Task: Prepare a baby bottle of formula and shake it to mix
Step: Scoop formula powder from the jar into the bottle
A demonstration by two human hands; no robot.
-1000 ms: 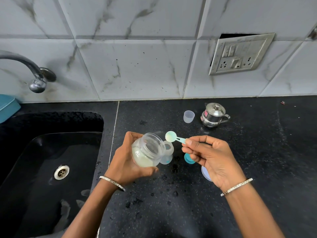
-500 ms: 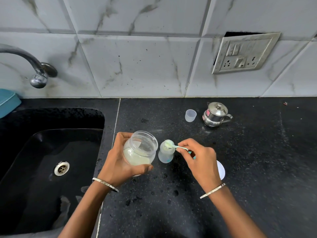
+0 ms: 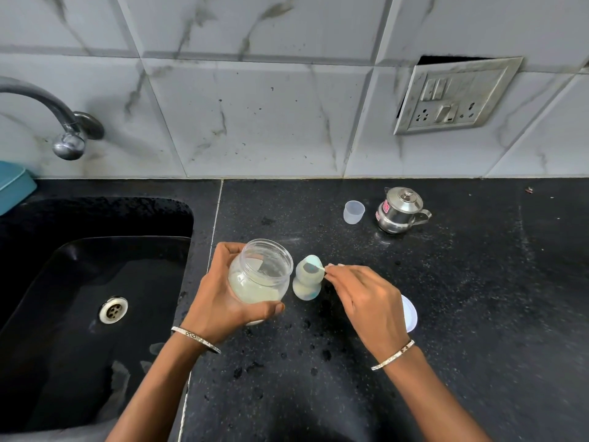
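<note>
My left hand (image 3: pixel 220 301) grips an open clear jar (image 3: pixel 259 271) with pale formula powder in its bottom, tilted toward the right. Right beside it a small translucent baby bottle (image 3: pixel 306 283) stands uncapped on the black counter (image 3: pixel 462 314). My right hand (image 3: pixel 366 298) pinches the handle of a light green scoop (image 3: pixel 314 263), whose bowl is turned over the bottle's mouth. A white lid (image 3: pixel 409 312) lies on the counter, partly hidden behind my right hand.
A small clear cup (image 3: pixel 353 212) and a little steel pot with a lid (image 3: pixel 400 210) stand at the back of the counter. A black sink (image 3: pixel 79 314) with a drain lies to the left under a tap (image 3: pixel 68 145). A socket plate (image 3: pixel 455 95) hangs on the tiled wall.
My right hand carried the scoop from beside the jar to the bottle's mouth and tipped it over. The jar in my left hand shifted slightly left.
</note>
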